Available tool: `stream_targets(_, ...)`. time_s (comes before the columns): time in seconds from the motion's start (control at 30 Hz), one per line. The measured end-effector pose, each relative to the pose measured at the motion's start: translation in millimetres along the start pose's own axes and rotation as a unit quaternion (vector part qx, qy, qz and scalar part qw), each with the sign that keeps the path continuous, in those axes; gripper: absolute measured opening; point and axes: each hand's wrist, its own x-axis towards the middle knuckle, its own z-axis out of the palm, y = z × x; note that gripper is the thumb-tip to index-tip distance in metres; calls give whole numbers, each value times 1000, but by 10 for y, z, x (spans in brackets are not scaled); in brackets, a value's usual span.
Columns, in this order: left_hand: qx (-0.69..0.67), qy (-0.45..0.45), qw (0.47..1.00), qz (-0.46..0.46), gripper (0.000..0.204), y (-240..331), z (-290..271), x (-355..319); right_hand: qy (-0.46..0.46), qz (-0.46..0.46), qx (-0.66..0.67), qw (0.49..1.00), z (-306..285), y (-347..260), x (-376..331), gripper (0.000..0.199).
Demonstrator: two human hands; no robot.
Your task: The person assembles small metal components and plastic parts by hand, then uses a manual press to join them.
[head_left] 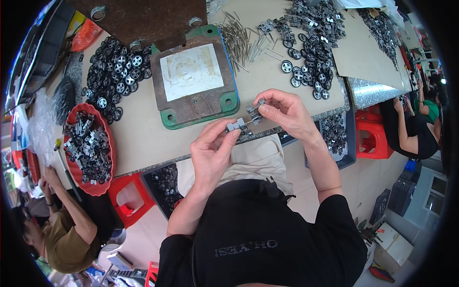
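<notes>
Over the front edge of the table, my left hand (213, 150) pinches a small grey plastic part (235, 125) between thumb and fingers. Just to its right, my right hand (289, 117) grips another small grey plastic part (255, 112), also in a pinch. The two parts are very close, with something thin between them; whether they are joined I cannot tell. Beyond my hands stands a green-edged metal press base (191, 107) with a pale worn sheet (191, 71) on top. The fingers hide portions of both parts.
Black wheels lie in piles left (117, 71) and right (311, 67) of the press. Thin metal pins (236, 40) and grey parts (315, 21) lie farther back. A red bowl (111, 158) of grey parts stands left. Co-workers sit at both sides; red stools (131, 198) flank me.
</notes>
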Motion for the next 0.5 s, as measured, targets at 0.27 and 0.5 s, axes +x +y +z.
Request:
stream_targets(0.27, 36, 19, 998, 37, 24, -18, 9, -5, 50, -39, -111, 992, 164, -64, -88, 22)
stream_targets(0.5, -86, 13, 993, -77, 25, -93, -20, 9, 26, -138, -174, 975, 176, -46, -86, 31)
